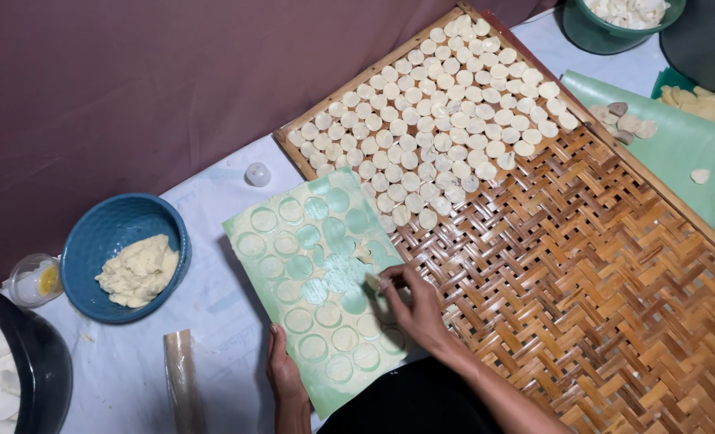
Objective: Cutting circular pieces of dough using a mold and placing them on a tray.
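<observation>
Right hand (414, 309) pinching a thin dough round (371, 280) off the green sheet (325, 297), near its right edge beside the woven bamboo tray (598, 265). Left hand (283, 374) flat, fingers together, pressing sheet's near edge. Risk: round tearing or stretching if peeled fast; sheet sliding if pressure lapses.

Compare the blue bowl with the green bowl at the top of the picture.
The blue bowl sits left of the green sheet, fully in view; the green bowl stands at the top edge, partly cut off. The blue bowl holds one lump of yellowish dough with much of its inside bare; the green bowl is heaped with whitish pieces. Both are round and rest on the white cloth.
</observation>
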